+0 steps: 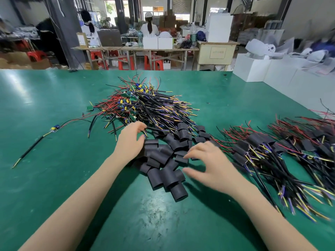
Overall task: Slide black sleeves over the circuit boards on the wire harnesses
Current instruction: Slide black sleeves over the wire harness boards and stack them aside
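Head view. Green work table (54,178) fills the lower frame. At its centre lies a loose heap of black sleeves (166,160), short flattened tubes piled across one another.

Behind the sleeves: a large pile of bare wire harnesses (145,107), red, black, yellow and purple leads tangled, with small green circuit boards (133,98) exposed among them. One single harness (54,128) lies apart to the left, its board uncovered, its black cable running toward the near-left.

To the right of the sleeves: a row of sleeved harnesses (257,147), boards already covered by black tubing, wire ends fanned toward the near-right edge.

Left hand (131,137): at the near edge of the bare pile, fingers curled, thumb and fingertips pinching the end of a wire from that pile. The heel of the hand is over the left edge of the sleeve heap.

Right hand (210,160): hovering over the right side of the sleeve heap, fingers spread and loosely bent, thumb apart, grasping nothing. It is motion-blurred; contact with the sleeves cannot be told.

Background: white boxes (253,67) off the table's far-right corner; two persons seated at a far workbench (136,48), backs turned.
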